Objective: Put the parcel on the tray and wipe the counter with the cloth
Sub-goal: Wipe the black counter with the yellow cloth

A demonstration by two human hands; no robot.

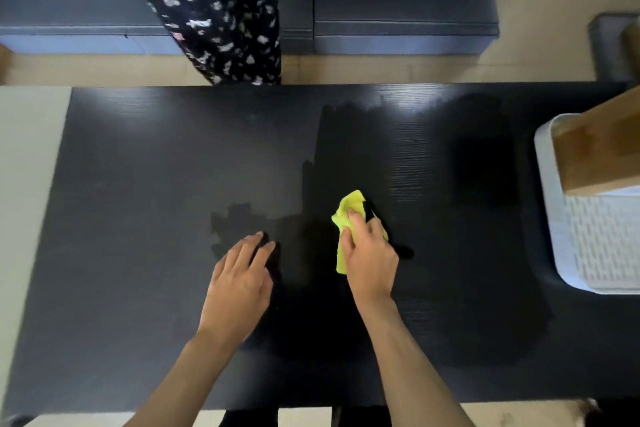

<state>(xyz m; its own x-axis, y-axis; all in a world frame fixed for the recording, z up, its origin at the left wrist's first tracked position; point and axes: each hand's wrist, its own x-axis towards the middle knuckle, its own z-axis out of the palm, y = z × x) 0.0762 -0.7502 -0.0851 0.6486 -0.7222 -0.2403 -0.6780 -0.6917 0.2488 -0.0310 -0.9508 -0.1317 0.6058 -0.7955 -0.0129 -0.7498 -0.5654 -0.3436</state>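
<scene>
A black counter fills the middle of the view. My right hand presses a crumpled yellow cloth flat on the counter near its centre; part of the cloth is hidden under the palm. Darker wiped patches spread around and beyond the cloth. My left hand rests palm down on the counter, left of the cloth, fingers apart and holding nothing. A brown cardboard parcel stands on the white tray at the counter's right edge.
Beyond the counter's far edge stands a person in a dark flowered garment. Grey-blue cabinets line the back. A beige floor shows behind the counter and a pale surface adjoins its left side.
</scene>
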